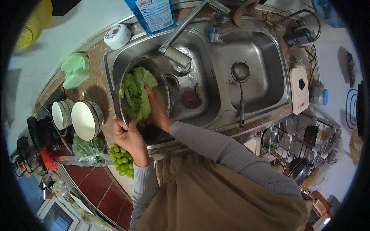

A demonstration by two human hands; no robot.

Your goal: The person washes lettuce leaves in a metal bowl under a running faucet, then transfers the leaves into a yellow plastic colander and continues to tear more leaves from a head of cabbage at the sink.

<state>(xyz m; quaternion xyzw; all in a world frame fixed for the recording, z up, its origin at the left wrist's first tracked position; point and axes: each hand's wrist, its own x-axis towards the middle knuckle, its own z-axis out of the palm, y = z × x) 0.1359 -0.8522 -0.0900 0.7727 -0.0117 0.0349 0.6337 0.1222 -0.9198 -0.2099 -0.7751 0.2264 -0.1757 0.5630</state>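
Note:
My left hand grips the near left rim of a metal basin, thumb on the rim. The basin is tilted in the left bowl of a stainless steel double sink. Inside it lie green lettuce leaves, bunched against the left wall. My right hand reaches into the basin and holds the leaves from their right side; some of its fingers are hidden by them. The swivel faucet hangs over the sink beyond the basin. A dark red round thing sits on the sink floor right of the basin.
A ladle lies in the right bowl, handle over the near edge. Bowls, bagged greens and green grapes are at left. A blue bottle and white jar stand behind the sink. A wire rack is lower right.

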